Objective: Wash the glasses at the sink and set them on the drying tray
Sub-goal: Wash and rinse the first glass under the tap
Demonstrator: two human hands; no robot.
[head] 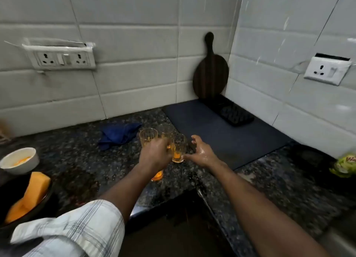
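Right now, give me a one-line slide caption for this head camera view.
Left hand grips a juice-stained glass while the right hand reaches for a second glass on the granite counter.

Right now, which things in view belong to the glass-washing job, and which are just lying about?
Part of the job:
- glass in the left hand, juice-stained
- small glass by the right hand, orange dregs
- third glass behind them
- dark mat
- black tray

Lying about:
- blue cloth
- white bowl
- melon slices
- dark paddle board
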